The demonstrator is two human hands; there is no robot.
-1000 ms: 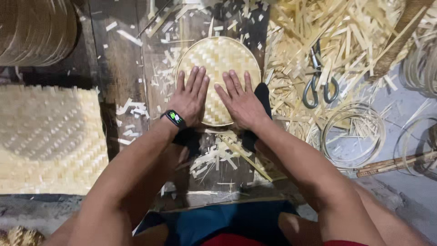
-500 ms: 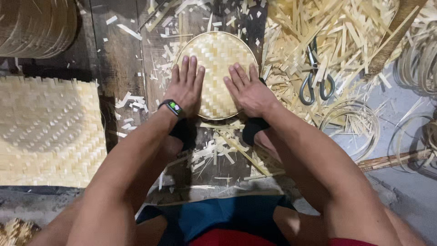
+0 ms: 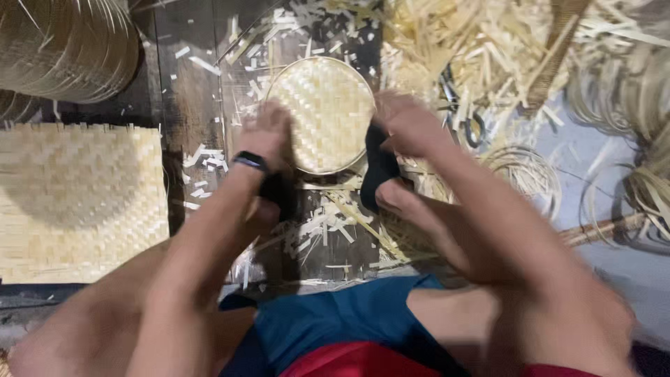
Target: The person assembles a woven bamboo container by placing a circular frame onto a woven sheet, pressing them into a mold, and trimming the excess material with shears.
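Observation:
A round woven bamboo tray (image 3: 324, 112) lies on a dark wooden board (image 3: 199, 105) littered with bamboo shavings. My left hand (image 3: 269, 132), with a dark band on its wrist, has curled fingers on the tray's left rim. Over on the tray's right rim, my right hand (image 3: 408, 124) grips the edge; it is blurred by motion. Below the tray sit my feet with black straps (image 3: 380, 167), just in front of my knees and blue shorts.
A square woven mat (image 3: 77, 202) lies at the left. Stacked bamboo hoops (image 3: 63, 42) are at the top left. A heap of loose bamboo strips (image 3: 488, 42), scissors (image 3: 476, 130) and coiled thin rings (image 3: 534, 174) crowd the right side.
Both hands lay flat on top of the round tray; now they have slid apart to its left and right rims with fingers curled. The right arm is moving fast.

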